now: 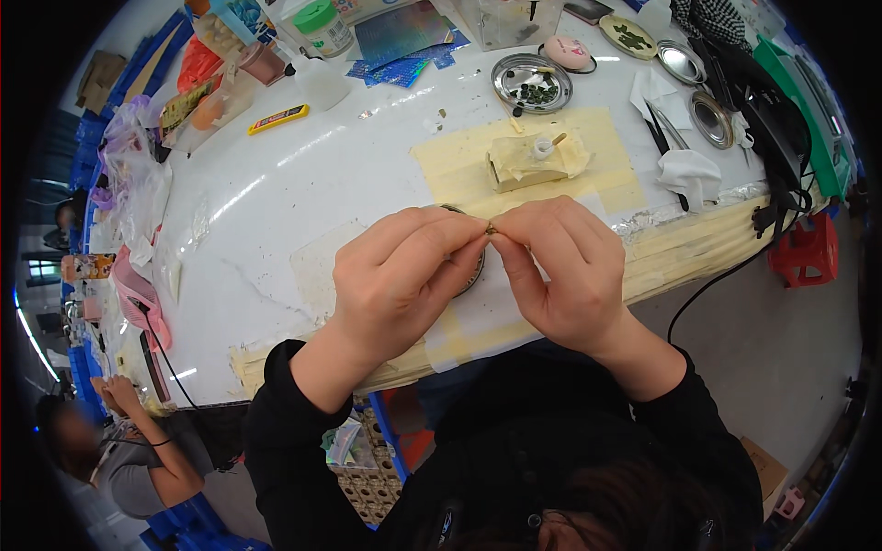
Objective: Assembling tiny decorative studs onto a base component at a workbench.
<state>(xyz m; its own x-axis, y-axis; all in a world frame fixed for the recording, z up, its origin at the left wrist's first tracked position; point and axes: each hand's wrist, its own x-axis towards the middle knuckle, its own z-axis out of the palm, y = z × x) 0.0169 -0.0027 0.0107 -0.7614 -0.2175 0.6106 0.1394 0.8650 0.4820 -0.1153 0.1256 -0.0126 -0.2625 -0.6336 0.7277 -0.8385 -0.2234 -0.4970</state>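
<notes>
My left hand (397,274) and my right hand (568,268) meet above the near edge of the white table. Thumb and forefinger of each hand are pinched together around a tiny dark greenish piece (491,230), too small to name. Under my left hand a round dark-rimmed dish (477,270) shows in part; the fingers hide most of it. Just beyond my hands stands a tape-covered block (533,165) with a small white cup (544,147) and a short stick on it. Yellowish tape and paper (441,156) lie beneath the block.
A round metal dish (531,83) with dark green bits stands farther back, near a pale dish (628,37) of green pieces. Tweezers (668,126) and a crumpled white cloth (689,176) lie at right. A yellow box (278,119) lies left. Another person (138,459) sits at lower left.
</notes>
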